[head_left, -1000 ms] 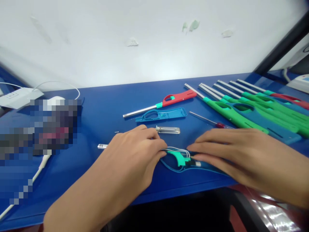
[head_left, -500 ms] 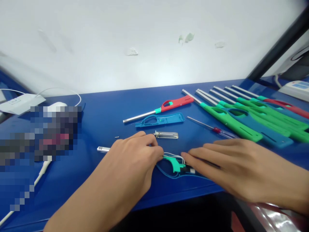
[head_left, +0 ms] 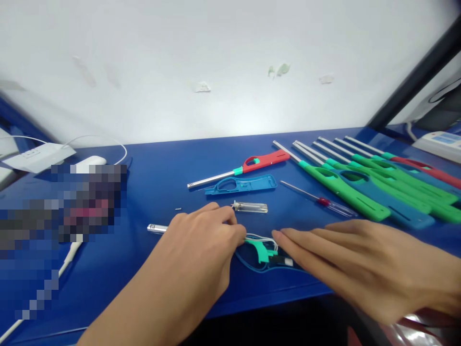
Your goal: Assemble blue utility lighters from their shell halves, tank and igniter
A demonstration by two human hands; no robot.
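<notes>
An opened blue lighter shell point(head_left: 252, 263) lies at the near edge of the blue table point(head_left: 162, 178), with a teal trigger point(head_left: 262, 249) and white wires point(head_left: 262, 237) inside. My left hand point(head_left: 201, 245) covers the silver tube point(head_left: 155, 228) of that lighter, its fingers curled and pinched at the tube's joint. My right hand point(head_left: 345, 257) lies flat on the shell's handle, fingers stretched and pressed together, tips beside the trigger. A clear gas tank point(head_left: 251, 207) lies just beyond my left hand.
A red lighter point(head_left: 252, 164) and a blue half shell point(head_left: 241, 184) lie mid-table. A red-handled screwdriver point(head_left: 320, 200) sits right of them. Several green and blue lighters point(head_left: 363, 178) are lined up at the right. A white cable point(head_left: 68, 254) and a blurred patch are at the left.
My right hand slid left along the shell until its fingertips reached the trigger. My left hand stayed pinched on the tube. The view tilted slightly.
</notes>
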